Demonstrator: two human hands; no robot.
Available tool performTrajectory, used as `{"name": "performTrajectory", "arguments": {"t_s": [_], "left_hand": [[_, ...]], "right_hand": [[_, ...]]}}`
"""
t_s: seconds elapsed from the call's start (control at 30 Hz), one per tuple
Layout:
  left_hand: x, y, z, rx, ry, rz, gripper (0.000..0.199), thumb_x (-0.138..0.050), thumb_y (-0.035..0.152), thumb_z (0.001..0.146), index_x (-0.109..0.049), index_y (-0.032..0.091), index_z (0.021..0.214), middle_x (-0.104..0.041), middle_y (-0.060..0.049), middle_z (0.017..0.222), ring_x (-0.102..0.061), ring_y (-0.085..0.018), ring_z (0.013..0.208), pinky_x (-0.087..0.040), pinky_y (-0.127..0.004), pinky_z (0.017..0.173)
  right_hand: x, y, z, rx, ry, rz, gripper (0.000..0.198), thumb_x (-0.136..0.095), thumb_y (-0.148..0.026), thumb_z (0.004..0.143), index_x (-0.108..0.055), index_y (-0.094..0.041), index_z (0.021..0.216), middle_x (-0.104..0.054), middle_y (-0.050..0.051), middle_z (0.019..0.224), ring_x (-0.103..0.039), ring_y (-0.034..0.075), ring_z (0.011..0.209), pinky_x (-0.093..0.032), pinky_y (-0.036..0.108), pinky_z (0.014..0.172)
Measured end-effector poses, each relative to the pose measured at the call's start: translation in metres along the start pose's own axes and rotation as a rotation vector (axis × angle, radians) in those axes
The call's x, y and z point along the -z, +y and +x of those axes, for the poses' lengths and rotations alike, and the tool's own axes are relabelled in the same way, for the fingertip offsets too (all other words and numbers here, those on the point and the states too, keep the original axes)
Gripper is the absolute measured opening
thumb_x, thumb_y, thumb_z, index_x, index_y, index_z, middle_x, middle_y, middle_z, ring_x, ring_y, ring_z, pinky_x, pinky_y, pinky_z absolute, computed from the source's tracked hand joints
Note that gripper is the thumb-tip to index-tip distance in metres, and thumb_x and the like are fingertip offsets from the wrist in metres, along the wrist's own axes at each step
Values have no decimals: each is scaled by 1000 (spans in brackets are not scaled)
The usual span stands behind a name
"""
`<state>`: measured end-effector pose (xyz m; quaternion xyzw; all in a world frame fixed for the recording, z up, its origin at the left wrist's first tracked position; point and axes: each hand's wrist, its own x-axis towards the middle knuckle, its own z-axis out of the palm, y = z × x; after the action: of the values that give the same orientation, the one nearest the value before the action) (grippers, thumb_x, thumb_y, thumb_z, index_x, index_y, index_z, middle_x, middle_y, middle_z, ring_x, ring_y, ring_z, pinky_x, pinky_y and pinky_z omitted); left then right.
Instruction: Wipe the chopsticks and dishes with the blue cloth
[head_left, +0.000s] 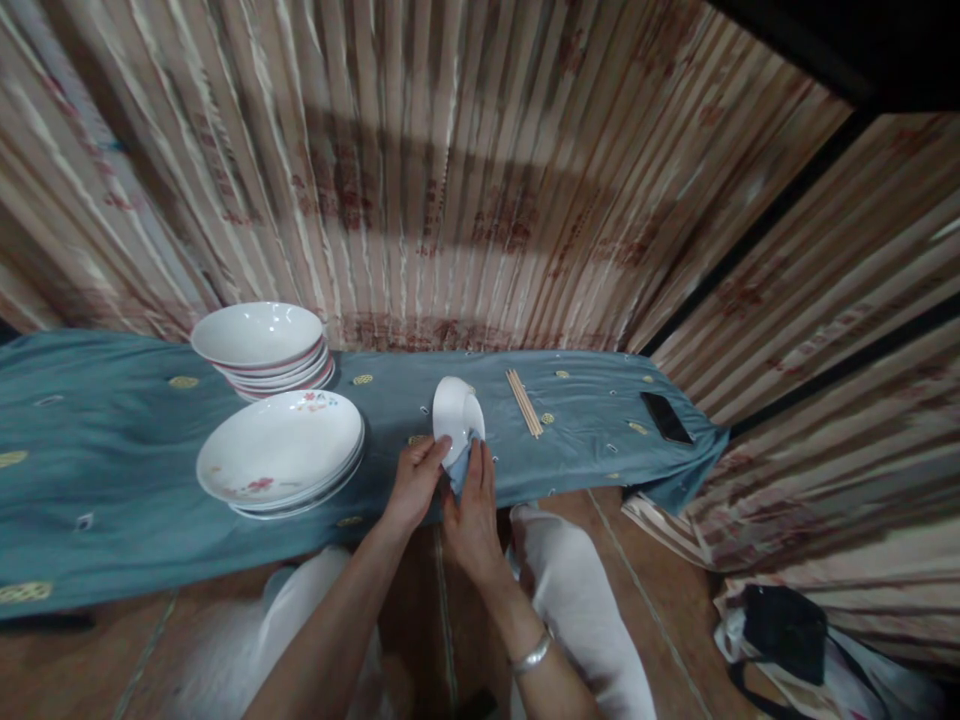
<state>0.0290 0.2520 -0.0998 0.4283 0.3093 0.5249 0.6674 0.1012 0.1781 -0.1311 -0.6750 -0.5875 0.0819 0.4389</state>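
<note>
A small white bowl [450,405] is tipped on its side above the front part of the cloth-covered table. My left hand [414,480] grips its near left rim, thumb on the white surface. Pressed against the bowl's lower right side is a blue-grey cloth [460,472], held under the fingers of my right hand [474,510]. A silver bracelet [532,652] circles my right wrist. To the right of the bowl lie several wooden chopsticks [523,403] side by side.
Stacked white bowls [259,338] stand at the back left, and stacked floral oval plates [281,450] in front of them. A black phone [666,417] lies near the right end of the blue-green tablecloth [592,450]. Pleated curtains [450,180] hang behind. A black bag [785,630] sits lower right.
</note>
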Motion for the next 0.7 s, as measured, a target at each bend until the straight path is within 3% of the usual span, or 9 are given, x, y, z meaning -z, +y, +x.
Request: {"name": "performTrajectory", "arguments": {"t_s": [0.1, 0.23, 0.43, 0.57, 0.7], "left_hand": [[2, 3, -5, -123, -45, 291, 27, -62, 39, 76, -67, 15, 67, -60, 2, 59, -53, -12, 57, -41, -24, 58], [2, 8, -8, -263, -128, 542, 27, -53, 36, 82, -71, 17, 89, -70, -3, 83, -63, -18, 77, -47, -27, 72], [1, 3, -5, -397, -235, 727, 33, -45, 33, 87, -69, 18, 105, -69, -8, 112, -61, -24, 108, -45, -37, 96], [1, -6, -2, -430, -299, 816, 36, -42, 31, 89, -65, 16, 112, -65, -10, 120, -58, -23, 113, -43, -40, 100], [-1, -14, -2, -409, -343, 858, 34, -43, 28, 89, -65, 17, 113, -62, -11, 124, -57, -23, 116, -41, -40, 103]], "right_hand": [[-2, 4, 5, -30, -10, 129, 70, -41, -14, 82, -14, -11, 147, -19, 14, 152, -15, 21, 142, -21, 46, 114], [0, 13, 16, -104, -58, 367, 66, -39, -12, 78, -31, -15, 142, -36, 8, 147, -31, 18, 137, -24, 40, 114], [16, 19, 41, -319, -22, 692, 44, -50, -21, 73, -62, -22, 115, -64, 1, 119, -54, 19, 116, -36, 36, 106], [26, 19, 49, -430, 39, 900, 27, -56, -31, 75, -67, -22, 98, -69, 1, 102, -61, 18, 103, -47, 31, 93], [33, 22, 54, -465, 46, 949, 36, -57, -49, 78, -64, -20, 99, -69, 4, 98, -62, 19, 97, -51, 29, 83]]}}
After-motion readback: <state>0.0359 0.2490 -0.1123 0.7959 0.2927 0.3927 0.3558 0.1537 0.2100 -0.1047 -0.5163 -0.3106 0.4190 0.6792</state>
